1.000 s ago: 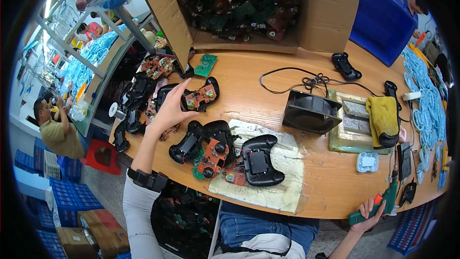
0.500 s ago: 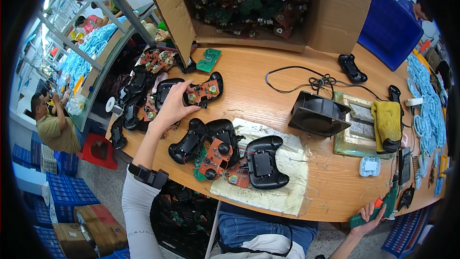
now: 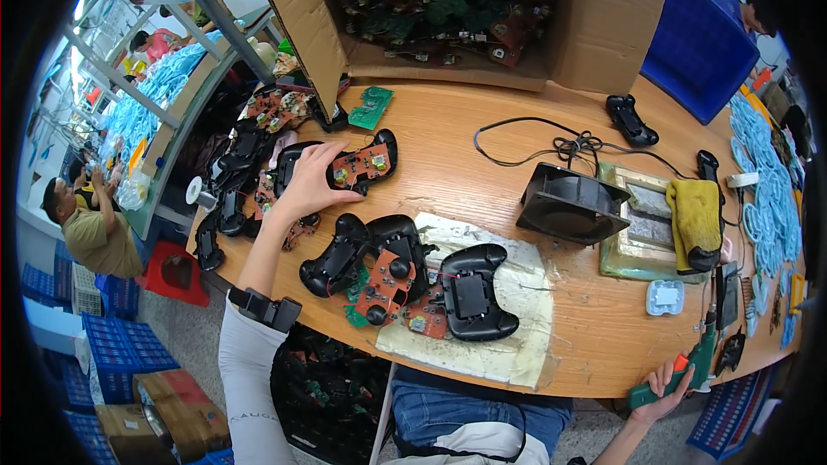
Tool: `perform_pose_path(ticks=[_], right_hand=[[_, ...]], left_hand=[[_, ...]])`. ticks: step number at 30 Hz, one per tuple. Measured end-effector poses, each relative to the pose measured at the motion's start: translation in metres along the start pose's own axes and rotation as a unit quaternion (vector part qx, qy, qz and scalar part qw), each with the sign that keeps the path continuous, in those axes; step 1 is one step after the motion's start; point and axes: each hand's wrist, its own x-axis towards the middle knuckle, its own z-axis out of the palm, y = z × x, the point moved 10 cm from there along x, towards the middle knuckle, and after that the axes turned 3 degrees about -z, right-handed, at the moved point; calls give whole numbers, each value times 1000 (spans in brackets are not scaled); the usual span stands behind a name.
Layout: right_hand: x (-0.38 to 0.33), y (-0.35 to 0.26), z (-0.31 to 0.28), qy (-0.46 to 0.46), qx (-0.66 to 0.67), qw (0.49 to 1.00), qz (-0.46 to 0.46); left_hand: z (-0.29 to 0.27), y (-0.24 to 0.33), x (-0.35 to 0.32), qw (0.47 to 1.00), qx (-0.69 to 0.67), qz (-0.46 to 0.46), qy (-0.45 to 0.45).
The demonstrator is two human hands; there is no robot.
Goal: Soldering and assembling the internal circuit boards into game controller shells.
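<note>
Our left hand [image 3: 308, 182] lies flat on the wooden counter [image 3: 482, 164], fingers spread and palm down, pressing the left end of an opened game controller [image 3: 357, 164]. The controller's shell is off, so its reddish circuit board faces up. From the hand, the controller runs toward two o'clock, its long axis nearly level across the counter with the far grip tipped slightly up, and the fingertips cover the near grip while the rest sticks out free to the right.

Our right hand [image 3: 662, 387] is well apart, down at the counter's near edge at about four o'clock from the left one, closed around a green and orange screwdriver [image 3: 680, 375]. The left hand is plainly the nearer one to the controller; the right would have to cross most of the counter.

Just below the left hand, at six o'clock, several more black controllers [image 3: 469, 293] and loose boards lie on a pale cloth [image 3: 508, 327]. At nine o'clock a heap of controller shells [image 3: 228, 189] spills over the counter's edge. At twelve o'clock stands a big cardboard box [image 3: 594, 26] full of boards, and at three o'clock a black fan [image 3: 568, 207].
</note>
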Motion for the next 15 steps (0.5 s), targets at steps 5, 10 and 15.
perform_pose_path(ticks=[5,10,15], right_hand=[[0,-1,-1,18,-6,1000,-15],[2,1,0,-40,16,999,8],[-5,-4,0,-68,26,997,9]], left_hand=[[7,0,9,998,23,10,-65],[-36,24,-13,999,50,23,6],[-67,141,-60,996,19,86,-20]])
